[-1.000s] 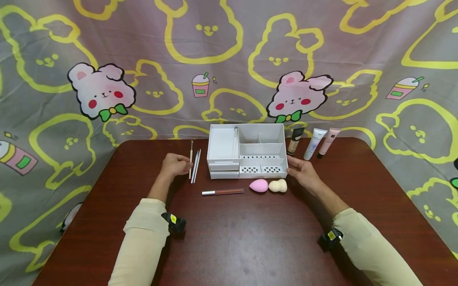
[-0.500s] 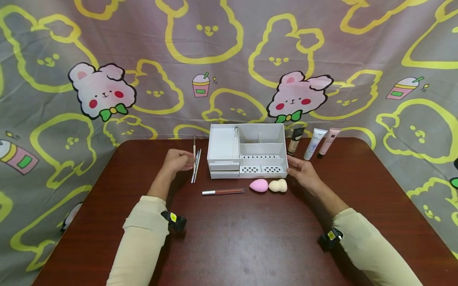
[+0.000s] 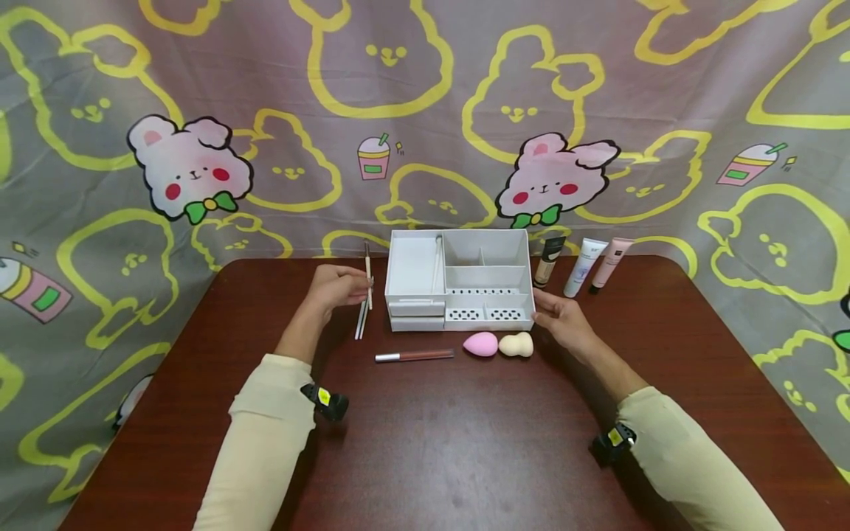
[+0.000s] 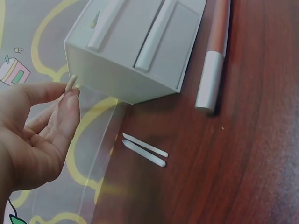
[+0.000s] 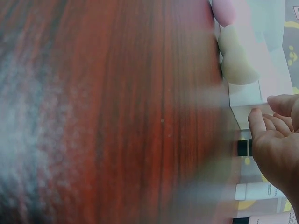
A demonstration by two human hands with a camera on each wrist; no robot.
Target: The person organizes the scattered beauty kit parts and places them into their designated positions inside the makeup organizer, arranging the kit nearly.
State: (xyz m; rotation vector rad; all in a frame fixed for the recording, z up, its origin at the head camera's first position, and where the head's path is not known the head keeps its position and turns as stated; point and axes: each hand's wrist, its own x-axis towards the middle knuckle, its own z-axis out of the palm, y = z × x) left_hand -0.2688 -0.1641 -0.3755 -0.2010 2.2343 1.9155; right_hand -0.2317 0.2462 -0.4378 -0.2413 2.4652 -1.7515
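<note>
My left hand (image 3: 334, 286) pinches a thin makeup brush (image 3: 368, 276) between thumb and fingers, with its pale handle down and darker tip up. It is raised just left of a white cosmetics organizer (image 3: 413, 264). In the left wrist view only the handle's end (image 4: 71, 83) shows at the fingertips. Two slim white sticks (image 4: 145, 153) lie side by side on the table below that hand. My right hand (image 3: 563, 317) touches the organizer's right side wall with extended fingers. Another brush (image 3: 436, 265) leans inside the organizer's left compartment.
In front of the organizer lie a lip gloss tube (image 3: 415, 355), a pink makeup sponge (image 3: 481, 344) and a cream sponge (image 3: 516, 345). To its right stand a black-and-beige tube (image 3: 548, 262), a white tube (image 3: 586, 267) and a pink tube (image 3: 611, 265). A patterned curtain (image 3: 425, 110) hangs behind.
My left hand has lifted the brush off the table and carried it up and right, closer to the organizer. The right hand has stayed at the organizer's side.
</note>
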